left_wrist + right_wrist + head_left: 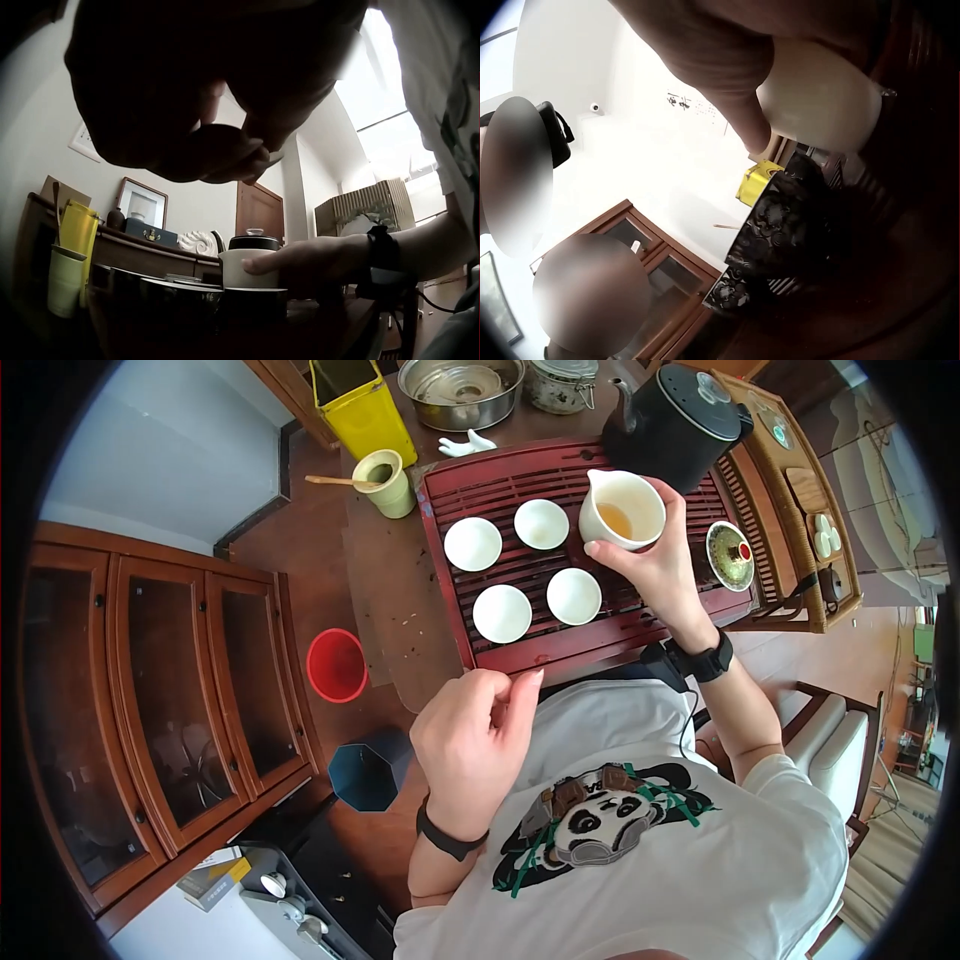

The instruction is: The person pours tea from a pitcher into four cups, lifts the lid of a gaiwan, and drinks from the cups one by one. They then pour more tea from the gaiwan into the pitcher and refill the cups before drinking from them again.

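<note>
My right hand (655, 565) grips a white tea pitcher (622, 510) with some amber tea in it, thumb and fingers round its sides. The pitcher overlaps the dark red slatted tea tray (515, 650) in the head view. Several small tea cups (503, 613), white inside, stand on the tray left of the pitcher. Dark patterned outsides show on the cups (769, 217) in the right wrist view. My left hand (470, 735) is held near the tray's front edge, its fingers loosely curled with nothing seen in them. A patterned lidded bowl (730, 556) sits right of my right hand.
A black kettle (680, 425) stands behind the pitcher. Beyond the tray are a metal basin (462, 415), a glass jar (560, 388) and a white hand-shaped ornament (467, 444). At left stand a pale green pot (390, 500) with a wooden stick and a yellow container (365, 415).
</note>
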The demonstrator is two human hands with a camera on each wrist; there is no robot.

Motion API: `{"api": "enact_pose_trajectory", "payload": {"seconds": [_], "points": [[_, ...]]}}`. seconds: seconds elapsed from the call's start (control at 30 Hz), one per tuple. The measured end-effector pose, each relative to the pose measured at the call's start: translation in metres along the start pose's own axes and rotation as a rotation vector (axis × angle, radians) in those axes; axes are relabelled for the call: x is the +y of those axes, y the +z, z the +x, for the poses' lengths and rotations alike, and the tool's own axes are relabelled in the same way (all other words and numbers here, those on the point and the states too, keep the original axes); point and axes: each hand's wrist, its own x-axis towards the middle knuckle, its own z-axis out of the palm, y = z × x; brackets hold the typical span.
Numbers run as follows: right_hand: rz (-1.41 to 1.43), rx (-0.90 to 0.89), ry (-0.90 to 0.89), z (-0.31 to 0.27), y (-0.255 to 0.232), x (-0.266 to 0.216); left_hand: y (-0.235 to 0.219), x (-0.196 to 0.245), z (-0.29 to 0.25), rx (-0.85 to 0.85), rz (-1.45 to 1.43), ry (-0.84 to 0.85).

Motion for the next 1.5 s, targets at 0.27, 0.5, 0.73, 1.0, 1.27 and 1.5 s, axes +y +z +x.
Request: {"api": "enact_pose_trajectory", "payload": {"seconds": [0.27, 0.5, 0.73, 1.0, 1.27, 1.5], "points": [[-0.011, -0.060, -0.055, 0.011, -0.012, -0.015, -0.005, 0.006, -0.001, -0.002, 0.020, 0.052], [0.001, -0.294, -0.118, 0.021, -0.020, -0.058, -0.009, 0.010, -0.005, 0.039, 0.084, 0.125], [-0.034, -0.502, -0.090, 0.030, 0.000, -0.073, -0.012, 0.013, -0.008, 0.017, 0.103, 0.108], [-0.129, -0.637, -0.190, 0.048, 0.011, -0.083, -0.016, 0.014, -0.008, -0.008, 0.110, 0.094], [-0.190, -0.704, -0.223, 0.062, 0.020, -0.087, -0.016, 0.013, -0.008, -0.016, 0.122, 0.078], [-0.223, -0.729, -0.248, 0.067, 0.023, -0.090, -0.017, 0.012, -0.007, -0.013, 0.113, 0.081]]}}
